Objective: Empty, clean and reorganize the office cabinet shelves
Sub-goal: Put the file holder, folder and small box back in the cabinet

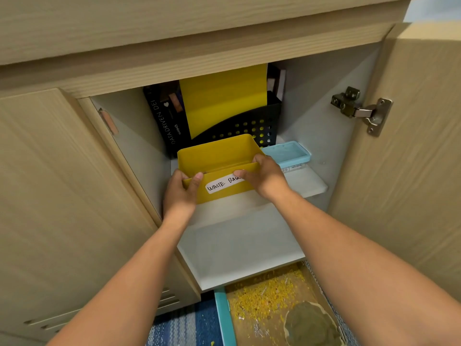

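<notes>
Your left hand [180,193] and right hand [265,178] each grasp an end of the yellow bin [219,161]. It sits on the upper shelf [313,184], before the black file holder [247,126].

Head camera, 1 wide-angle view, looking forward and down, close on open cabinet [361,71] shelves, both forearms entering from below

yellow bin [219,158] label: "WASTE BA…" | black book [163,121] spine: "DATA DRIVEN DE…"
</notes>
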Demonstrator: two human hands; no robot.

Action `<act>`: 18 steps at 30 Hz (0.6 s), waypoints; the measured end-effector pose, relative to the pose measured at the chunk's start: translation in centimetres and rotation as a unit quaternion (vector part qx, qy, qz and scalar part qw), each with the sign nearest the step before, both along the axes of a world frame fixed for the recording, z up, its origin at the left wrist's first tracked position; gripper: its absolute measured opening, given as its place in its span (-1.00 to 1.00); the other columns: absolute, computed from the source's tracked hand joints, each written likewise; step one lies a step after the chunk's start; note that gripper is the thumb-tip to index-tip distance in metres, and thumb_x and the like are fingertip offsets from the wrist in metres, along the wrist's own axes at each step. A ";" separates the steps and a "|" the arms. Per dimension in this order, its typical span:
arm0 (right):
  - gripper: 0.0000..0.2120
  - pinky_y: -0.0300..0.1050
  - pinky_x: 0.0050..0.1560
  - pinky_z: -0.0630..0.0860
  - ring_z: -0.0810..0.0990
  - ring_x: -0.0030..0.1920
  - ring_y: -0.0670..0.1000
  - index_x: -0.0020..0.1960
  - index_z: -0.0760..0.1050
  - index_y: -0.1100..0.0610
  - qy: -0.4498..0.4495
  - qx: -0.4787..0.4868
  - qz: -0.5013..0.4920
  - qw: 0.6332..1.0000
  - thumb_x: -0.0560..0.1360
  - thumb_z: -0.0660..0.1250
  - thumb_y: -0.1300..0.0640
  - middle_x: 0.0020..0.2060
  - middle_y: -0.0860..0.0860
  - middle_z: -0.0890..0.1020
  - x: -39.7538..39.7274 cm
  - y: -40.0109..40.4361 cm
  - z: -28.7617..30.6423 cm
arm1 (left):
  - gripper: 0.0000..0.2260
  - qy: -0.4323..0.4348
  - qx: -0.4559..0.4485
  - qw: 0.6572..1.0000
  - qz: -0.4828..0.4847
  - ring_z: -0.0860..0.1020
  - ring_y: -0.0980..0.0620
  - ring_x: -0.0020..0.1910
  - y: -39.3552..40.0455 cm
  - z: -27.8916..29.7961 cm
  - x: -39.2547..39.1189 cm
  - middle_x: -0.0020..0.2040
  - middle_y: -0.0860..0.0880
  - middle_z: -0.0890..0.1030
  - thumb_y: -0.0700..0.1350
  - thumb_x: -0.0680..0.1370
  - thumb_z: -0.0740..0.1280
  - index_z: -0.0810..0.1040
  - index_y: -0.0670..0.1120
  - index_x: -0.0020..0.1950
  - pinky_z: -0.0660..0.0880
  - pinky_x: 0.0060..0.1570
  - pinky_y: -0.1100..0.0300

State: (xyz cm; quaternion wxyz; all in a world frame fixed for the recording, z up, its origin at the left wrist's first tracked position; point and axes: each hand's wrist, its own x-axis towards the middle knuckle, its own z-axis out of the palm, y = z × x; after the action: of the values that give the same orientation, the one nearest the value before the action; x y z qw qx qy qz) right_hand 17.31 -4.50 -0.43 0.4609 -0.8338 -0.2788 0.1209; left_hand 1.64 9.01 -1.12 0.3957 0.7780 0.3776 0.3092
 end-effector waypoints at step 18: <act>-0.80 -0.07 0.03 0.52 0.65 -0.05 0.00 -0.10 0.66 0.04 -0.287 0.026 -0.114 0.951 0.47 0.28 0.24 -0.14 -0.10 0.70 -4.7 -17.0 11.3 | -0.79 -0.036 0.062 0.944 -0.322 0.49 0.21 0.08 -16.0 8.3 1.0 0.04 0.19 0.55 -0.17 0.53 0.37 0.55 0.16 0.01 0.50 0.05 0.10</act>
State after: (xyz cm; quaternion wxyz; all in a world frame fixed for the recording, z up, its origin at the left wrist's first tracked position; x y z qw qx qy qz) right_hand 12.66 -21.52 10.85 0.3935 -0.8472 -0.3057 -0.1843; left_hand 2.60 -6.95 7.22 0.4383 0.8695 0.0730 0.2157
